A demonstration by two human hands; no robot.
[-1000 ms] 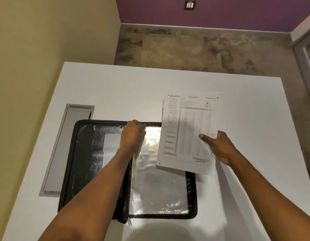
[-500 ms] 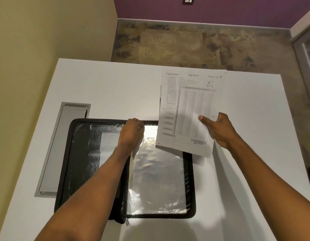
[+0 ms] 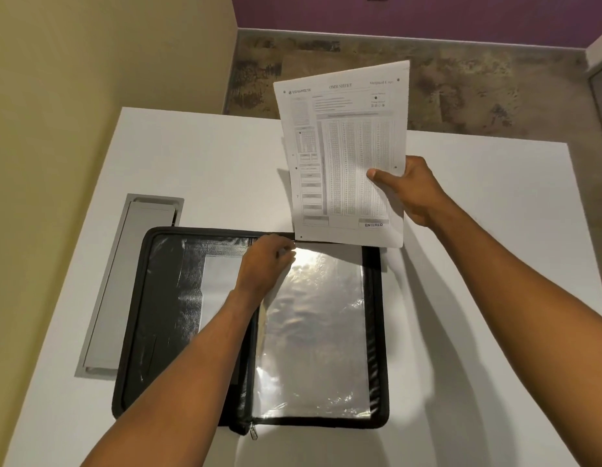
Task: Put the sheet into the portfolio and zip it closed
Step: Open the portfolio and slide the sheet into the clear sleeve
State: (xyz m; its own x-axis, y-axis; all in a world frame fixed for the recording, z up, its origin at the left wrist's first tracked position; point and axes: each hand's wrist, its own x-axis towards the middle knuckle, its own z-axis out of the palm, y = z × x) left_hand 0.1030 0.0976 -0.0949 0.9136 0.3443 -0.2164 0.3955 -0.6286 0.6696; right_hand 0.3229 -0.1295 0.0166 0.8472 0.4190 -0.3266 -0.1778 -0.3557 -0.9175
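Above the open portfolio (image 3: 165,298), our right hand (image 3: 414,190) grips the sheet (image 3: 343,156) and our left hand (image 3: 264,264) pinches the clear sleeve (image 3: 313,332); inserting and zipping are left.

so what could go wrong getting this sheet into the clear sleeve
1. The right hand holds the sheet by one side edge only, so its free lower left corner may catch on the mouth of the clear sleeve and crumple.
2. The left hand pinches the sleeve's top near one corner; if it slips, the opening may close.
3. The sheet hangs tilted relative to the portfolio, so it may go in crooked and jam.
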